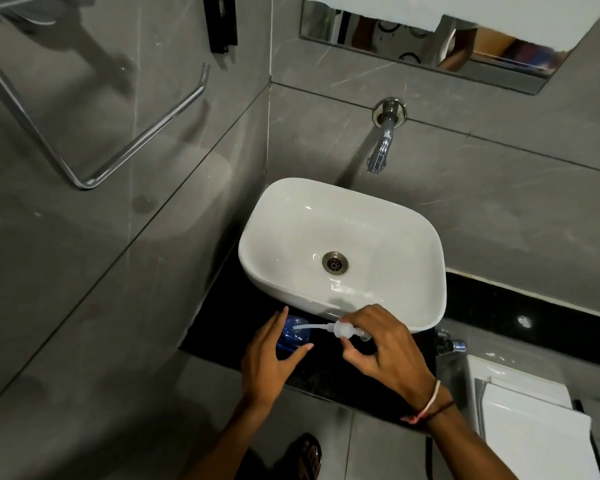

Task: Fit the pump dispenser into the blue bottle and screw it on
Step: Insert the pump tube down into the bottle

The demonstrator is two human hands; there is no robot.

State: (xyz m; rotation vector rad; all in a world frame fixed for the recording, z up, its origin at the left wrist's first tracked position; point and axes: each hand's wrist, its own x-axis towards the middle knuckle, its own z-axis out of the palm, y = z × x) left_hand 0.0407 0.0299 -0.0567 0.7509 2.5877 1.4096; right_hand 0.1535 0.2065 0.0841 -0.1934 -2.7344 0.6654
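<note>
A small blue bottle (293, 336) stands on the black counter (354, 375) in front of the sink. My left hand (269, 358) curves around it, fingers on its far side and thumb on its near side. My right hand (387, 348) holds the clear pump dispenser (343, 330) by its head, tilted almost flat. The dispenser's thin tube (312, 327) points left, and its tip sits at the bottle's mouth.
A white basin (278, 271) with a metal drain (335, 262) sits on the counter just behind the bottle. A chrome tap (383, 143) juts from the grey tiled wall. A towel rail (136, 140) hangs at left. A white toilet cistern (530, 417) is at lower right.
</note>
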